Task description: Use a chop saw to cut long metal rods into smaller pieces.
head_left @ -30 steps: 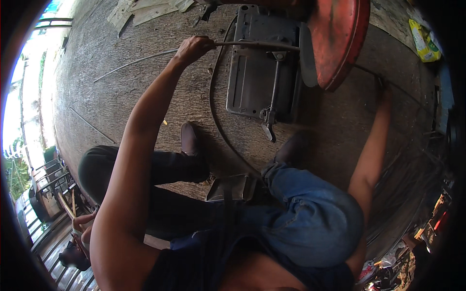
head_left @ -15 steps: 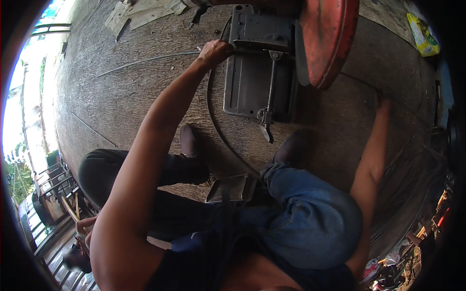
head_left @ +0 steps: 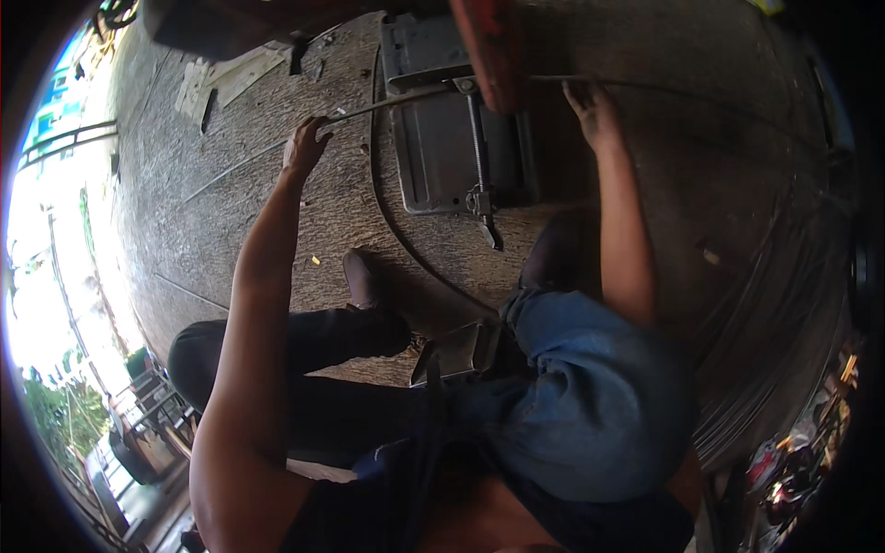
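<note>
A thin metal rod [head_left: 396, 99] lies across the vise of a cut-off saw with a red guard [head_left: 489, 51] and a dark metal base [head_left: 429, 157]. Left of the base, my left hand [head_left: 304, 147] rests at the rod with thumb and fingers apart, not closed round it. On the other side, my right hand [head_left: 597, 115] reaches up to the rod's right stretch, its fingers spread and their tips at or just below it. The threaded vise screw [head_left: 478, 143] runs toward me and ends in a small handle. The guard hides part of the vise.
A dark cable [head_left: 392, 221] curves from the saw toward my feet. Flat scrap pieces [head_left: 230, 83] lie at the far left, and another thin rod [head_left: 189, 292] is on the floor. Several long rods [head_left: 761, 323] lie at the right. A small metal tray-like piece [head_left: 458, 355] sits between my legs.
My left hand has let go near the vise and slid left along the rod. My right hand has come inward toward the saw. The view has shifted, moving the saw leftward.
</note>
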Available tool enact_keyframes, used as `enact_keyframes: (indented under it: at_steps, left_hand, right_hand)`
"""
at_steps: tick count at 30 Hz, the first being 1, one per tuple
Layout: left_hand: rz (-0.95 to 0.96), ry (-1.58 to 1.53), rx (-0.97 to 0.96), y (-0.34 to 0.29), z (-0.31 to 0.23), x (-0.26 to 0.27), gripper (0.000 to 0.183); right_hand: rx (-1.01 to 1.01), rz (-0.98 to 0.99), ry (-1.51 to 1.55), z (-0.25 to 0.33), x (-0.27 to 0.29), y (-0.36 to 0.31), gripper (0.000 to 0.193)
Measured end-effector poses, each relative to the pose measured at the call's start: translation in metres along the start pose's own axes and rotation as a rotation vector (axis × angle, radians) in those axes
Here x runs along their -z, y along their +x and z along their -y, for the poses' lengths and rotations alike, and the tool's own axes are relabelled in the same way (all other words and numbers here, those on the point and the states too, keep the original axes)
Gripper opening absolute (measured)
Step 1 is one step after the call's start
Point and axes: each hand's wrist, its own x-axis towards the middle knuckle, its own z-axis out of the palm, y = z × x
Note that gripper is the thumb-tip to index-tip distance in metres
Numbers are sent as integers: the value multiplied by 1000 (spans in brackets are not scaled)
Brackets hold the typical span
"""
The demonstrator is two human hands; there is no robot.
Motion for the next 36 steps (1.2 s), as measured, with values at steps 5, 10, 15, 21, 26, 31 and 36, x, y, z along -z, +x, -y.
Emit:
enact_keyframes:
  at_steps: [5,10,15,21,26,31,36]
  left_hand:
    - [61,77,120,35,-23,-18,20]
    - [154,2,-3,48,-64,-14,18]
    - [77,-30,-55,45,-58,-7,19]
    - [110,97,-136,52,-64,-15,18]
    - [117,97,-150,45,-44,-6,18]
    - [119,82,-91,47,-56,-17,18]
    - [96,74,-73,49,-38,-5,23]
  right_hand:
    - [77,-69,-237,15,19,25,19]
    - [218,-206,-271,36,47,40,19]
    - [171,-56,-259,42,46,41,20]
    - [111,85,-152,36,47,40,16]
    - [173,55,-167,17,26,29,15]
    - [199,35,-204,20,36,30,15]
    - [147,-61,-172,20,20,22,24]
